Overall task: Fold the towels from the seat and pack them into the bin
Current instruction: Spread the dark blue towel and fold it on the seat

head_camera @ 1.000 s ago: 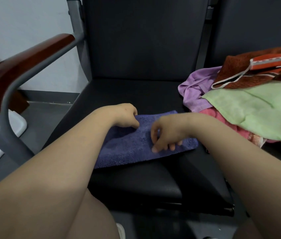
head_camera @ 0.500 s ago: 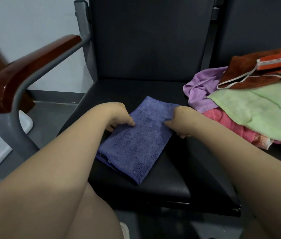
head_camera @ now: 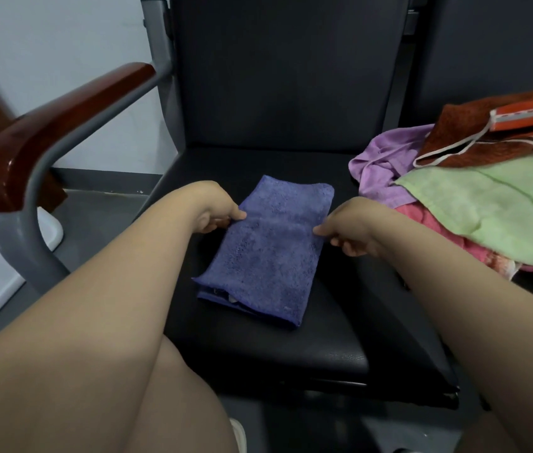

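A folded blue-purple towel (head_camera: 270,253) lies lengthwise on the black seat (head_camera: 334,341), its short end toward me. My left hand (head_camera: 216,210) pinches the towel's left edge about halfway along. My right hand (head_camera: 343,228) pinches the right edge opposite it. A heap of unfolded towels sits on the neighbouring seat to the right: a light green one (head_camera: 494,207) on top, a lilac one (head_camera: 379,165), a pink one (head_camera: 422,223) underneath and a rust-brown one (head_camera: 474,138) at the back. No bin is in view.
A wooden armrest (head_camera: 46,132) on a grey metal frame (head_camera: 20,243) stands at the left of the seat. The black backrest (head_camera: 284,70) rises behind the towel. My bare legs fill the bottom of the view. Grey floor and a white object lie left.
The towel has turned from lying crosswise to lying lengthwise on the seat. Both hands moved from on top of it to its left and right edges.
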Demonstrator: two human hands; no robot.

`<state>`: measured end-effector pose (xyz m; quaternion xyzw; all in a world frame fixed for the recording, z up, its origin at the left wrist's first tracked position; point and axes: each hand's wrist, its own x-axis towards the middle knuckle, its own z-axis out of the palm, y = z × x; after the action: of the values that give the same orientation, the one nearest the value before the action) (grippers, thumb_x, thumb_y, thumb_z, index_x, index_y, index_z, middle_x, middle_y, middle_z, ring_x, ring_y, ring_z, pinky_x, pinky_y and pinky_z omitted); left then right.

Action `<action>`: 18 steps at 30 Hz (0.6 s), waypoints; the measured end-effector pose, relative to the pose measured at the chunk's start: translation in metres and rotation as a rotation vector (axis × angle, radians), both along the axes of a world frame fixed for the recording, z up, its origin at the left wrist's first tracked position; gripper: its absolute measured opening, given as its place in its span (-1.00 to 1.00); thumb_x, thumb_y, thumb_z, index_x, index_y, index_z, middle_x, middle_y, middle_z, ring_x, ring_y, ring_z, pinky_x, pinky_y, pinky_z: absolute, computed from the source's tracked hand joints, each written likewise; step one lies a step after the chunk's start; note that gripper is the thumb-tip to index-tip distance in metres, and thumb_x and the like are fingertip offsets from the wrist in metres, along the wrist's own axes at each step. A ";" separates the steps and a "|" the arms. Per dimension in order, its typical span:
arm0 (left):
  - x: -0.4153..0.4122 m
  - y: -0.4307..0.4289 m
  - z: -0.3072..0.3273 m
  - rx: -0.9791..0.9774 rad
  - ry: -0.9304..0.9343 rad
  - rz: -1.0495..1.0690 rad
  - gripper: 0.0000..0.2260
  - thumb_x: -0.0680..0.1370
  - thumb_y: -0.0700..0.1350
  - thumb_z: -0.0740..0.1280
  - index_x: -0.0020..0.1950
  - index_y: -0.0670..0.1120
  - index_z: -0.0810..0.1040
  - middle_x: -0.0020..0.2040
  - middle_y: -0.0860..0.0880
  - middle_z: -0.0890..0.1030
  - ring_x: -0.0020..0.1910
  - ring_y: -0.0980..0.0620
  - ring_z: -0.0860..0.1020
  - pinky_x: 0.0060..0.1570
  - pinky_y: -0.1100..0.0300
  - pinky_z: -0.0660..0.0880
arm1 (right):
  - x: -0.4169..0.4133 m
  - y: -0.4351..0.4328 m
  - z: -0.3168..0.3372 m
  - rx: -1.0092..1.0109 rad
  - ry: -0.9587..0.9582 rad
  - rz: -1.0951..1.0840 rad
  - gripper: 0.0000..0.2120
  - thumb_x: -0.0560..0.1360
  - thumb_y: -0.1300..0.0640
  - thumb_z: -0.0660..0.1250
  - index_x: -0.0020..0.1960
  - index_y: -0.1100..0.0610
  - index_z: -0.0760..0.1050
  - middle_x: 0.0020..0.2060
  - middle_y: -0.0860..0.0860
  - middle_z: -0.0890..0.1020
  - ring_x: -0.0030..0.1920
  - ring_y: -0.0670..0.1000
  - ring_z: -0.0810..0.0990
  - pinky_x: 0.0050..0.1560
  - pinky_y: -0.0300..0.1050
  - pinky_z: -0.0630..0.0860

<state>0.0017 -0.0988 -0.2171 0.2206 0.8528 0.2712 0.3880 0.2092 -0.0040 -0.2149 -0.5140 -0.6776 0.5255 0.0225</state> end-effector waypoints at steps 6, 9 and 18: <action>-0.006 -0.008 0.019 0.285 -0.115 0.158 -0.94 0.56 -0.12 0.44 -0.01 -0.06 0.59 -0.22 0.06 0.51 -0.31 0.16 0.36 -0.35 0.30 0.25 | 0.005 0.010 0.021 0.175 0.293 -0.122 -0.96 0.54 0.19 0.41 -0.08 0.14 0.57 -0.36 0.01 0.46 -0.40 -0.07 0.35 -0.45 -0.25 0.32; -0.006 -0.010 0.028 0.532 -0.120 0.203 -0.90 0.51 -0.07 0.50 -0.07 -0.04 0.62 -0.14 0.06 0.58 -0.20 0.15 0.43 -0.33 0.29 0.27 | 0.010 0.010 0.032 0.364 0.446 -0.159 -0.93 0.52 0.13 0.44 -0.04 0.13 0.63 -0.31 -0.03 0.57 -0.40 -0.13 0.43 -0.46 -0.29 0.36; 0.012 -0.026 0.054 1.014 -0.131 0.075 -0.86 0.54 -0.01 0.46 -0.12 -0.06 0.73 0.02 -0.02 0.73 0.10 0.05 0.63 0.23 0.11 0.47 | 0.030 0.001 0.064 0.548 0.750 -0.159 -0.87 0.51 0.04 0.44 -0.18 0.07 0.65 -0.26 0.01 0.64 -0.20 0.00 0.53 -0.13 -0.04 0.52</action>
<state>0.0142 -0.1244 -0.1636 0.3327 0.5954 0.6777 0.2747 0.2393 -0.0026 -0.1507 -0.3143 -0.6950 0.4732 0.4408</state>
